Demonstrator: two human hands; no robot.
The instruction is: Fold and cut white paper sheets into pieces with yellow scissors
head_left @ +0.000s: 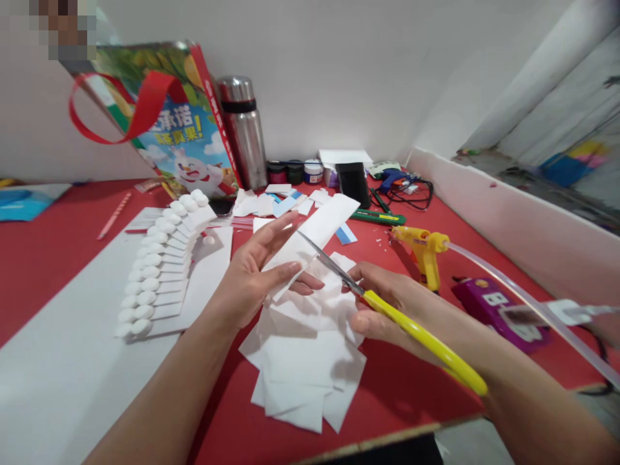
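Note:
My left hand (256, 268) pinches a strip of white paper (329, 219) between thumb and fingers, its far end pointing up and right. In my right hand (387, 300) is a pair of scissors (407, 329) with yellow handles, held around the pivot end. The metal blades lie across the strip, close to my left fingers. Whether they bite into the paper I cannot tell. Below both hands a loose pile of white paper pieces (295, 361) lies on the red table. To the left stands a curved row of white strips with round white tops (155, 265) on a white sheet.
A yellow glue gun (423, 248) with a long clear stick, a purple box (504, 310) and a green cutter knife (378, 217) lie on the right. Behind are paper scraps (285, 203), a steel flask (245, 132), small paint jars (295, 172) and a printed gift bag (194, 155).

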